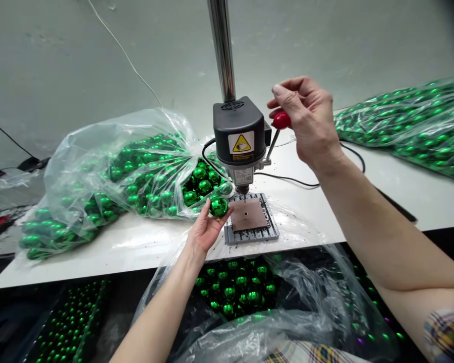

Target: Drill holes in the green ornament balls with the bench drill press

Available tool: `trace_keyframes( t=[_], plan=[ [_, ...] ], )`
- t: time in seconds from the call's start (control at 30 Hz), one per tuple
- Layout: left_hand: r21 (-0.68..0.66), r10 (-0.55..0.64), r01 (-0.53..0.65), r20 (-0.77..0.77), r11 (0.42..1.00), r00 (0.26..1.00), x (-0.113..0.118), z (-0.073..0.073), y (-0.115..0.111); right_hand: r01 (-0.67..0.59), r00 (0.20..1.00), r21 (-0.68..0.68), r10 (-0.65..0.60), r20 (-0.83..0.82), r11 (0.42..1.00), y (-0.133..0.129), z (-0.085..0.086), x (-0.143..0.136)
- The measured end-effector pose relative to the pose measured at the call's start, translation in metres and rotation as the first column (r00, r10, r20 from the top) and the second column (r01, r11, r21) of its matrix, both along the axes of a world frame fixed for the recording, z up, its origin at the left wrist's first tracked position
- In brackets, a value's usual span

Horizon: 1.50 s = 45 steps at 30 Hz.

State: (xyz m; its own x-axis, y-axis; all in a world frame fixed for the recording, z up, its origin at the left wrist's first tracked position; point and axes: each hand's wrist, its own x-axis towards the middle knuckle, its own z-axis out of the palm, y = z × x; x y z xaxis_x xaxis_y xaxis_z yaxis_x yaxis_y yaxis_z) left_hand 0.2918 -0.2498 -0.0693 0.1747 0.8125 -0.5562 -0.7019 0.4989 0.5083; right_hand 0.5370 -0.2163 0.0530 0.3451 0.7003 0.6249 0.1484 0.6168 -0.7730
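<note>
Left hand [204,233]: palm up, thumb and fingers closed around one glossy green ball [218,206]. Ball sits just beside the brown pad [239,218] on the slotted base plate [232,237], below and left of the drill press [232,133] chuck.

Right hand [313,121]: raised, fingers half curled over the red lever knob [281,120]; cannot tell whether they grip it or the palm merely rests there.

Handling (judged): ball probably light, hollow, thin-walled and stiff; mirror finish likely slippery, easily scratched or dented. Best hold: around the sides, fingertips spread, light pressure.

Count: one ball in hand; one drill press, one red knob, one pad with one visible hole. Ball-filled clear plastic bags, at least three: left on table [136,247], right on table, front below its edge. Bagged balls overlap; too many to count.
</note>
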Motion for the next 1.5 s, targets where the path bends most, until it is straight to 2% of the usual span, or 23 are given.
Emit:
trace_keyframes(
  t=[0.23, 0.4, 0.5, 0.63, 0.73, 0.83, 1.03, 1.17, 1.27, 1.37, 1.43, 1.5],
  plan=[
    [-0.019, -0.046, 0.046, -0.01, 0.999, 0.999, 0.004, -0.011, -0.002, -0.067, 0.998, -0.051, 0.067, 0.003, 0.996, -0.001, -0.001, -0.008],
    [-0.036, -0.019, 0.019, 0.004, 0.999, 1.0, 0.008, -0.016, -0.003, -0.023, 0.983, -0.025, 0.018, -0.183, 0.999, -0.003, -0.002, -0.016],
    [-0.012, -0.024, 0.024, -0.009, 1.0, 1.0, 0.007, -0.019, -0.004, -0.065, 0.954, -0.043, 0.049, -0.295, 0.997, -0.003, -0.002, -0.017],
    [-0.025, -0.112, 0.111, -0.081, 0.994, 0.99, 0.004, -0.029, -0.004, -0.145, 0.928, -0.106, 0.098, -0.359, 0.984, -0.001, -0.002, -0.015],
    [0.07, -0.135, 0.146, -0.142, 0.987, 0.981, 0.006, -0.041, 0.001, -0.195, 0.923, -0.091, 0.151, -0.353, 0.977, 0.0, 0.0, -0.015],
    [0.241, -0.057, 0.113, -0.229, 0.964, 0.972, 0.012, -0.052, 0.005, -0.204, 0.921, -0.086, 0.161, -0.354, 0.975, 0.005, 0.004, -0.018],
    [0.469, 0.043, 0.203, -0.463, 0.86, 0.886, 0.027, -0.073, 0.014, -0.237, 0.901, -0.096, 0.181, -0.395, 0.967, 0.02, 0.012, -0.022],
    [0.514, 0.033, 0.269, -0.504, 0.815, 0.863, 0.032, -0.081, 0.02, -0.248, 0.911, -0.071, 0.208, -0.355, 0.966, 0.022, 0.009, -0.02],
    [0.529, 0.016, 0.321, -0.535, 0.786, 0.845, 0.036, -0.082, 0.021, -0.252, 0.906, -0.018, 0.23, -0.354, 0.968, 0.02, 0.004, -0.02],
    [0.533, 0.005, 0.352, -0.556, 0.77, 0.831, 0.039, -0.081, 0.022, -0.204, 0.905, 0.006, 0.191, -0.38, 0.979, 0.02, 0.001, -0.023],
    [0.521, 0.0, 0.352, -0.56, 0.777, 0.829, 0.039, -0.081, 0.024, -0.156, 0.912, -0.035, 0.13, -0.388, 0.987, 0.021, 0.001, -0.024],
    [0.506, -0.005, 0.345, -0.558, 0.791, 0.83, 0.037, -0.083, 0.026, -0.176, 0.933, -0.175, 0.108, -0.343, 0.969, 0.023, 0.003, -0.024]
  ],
)
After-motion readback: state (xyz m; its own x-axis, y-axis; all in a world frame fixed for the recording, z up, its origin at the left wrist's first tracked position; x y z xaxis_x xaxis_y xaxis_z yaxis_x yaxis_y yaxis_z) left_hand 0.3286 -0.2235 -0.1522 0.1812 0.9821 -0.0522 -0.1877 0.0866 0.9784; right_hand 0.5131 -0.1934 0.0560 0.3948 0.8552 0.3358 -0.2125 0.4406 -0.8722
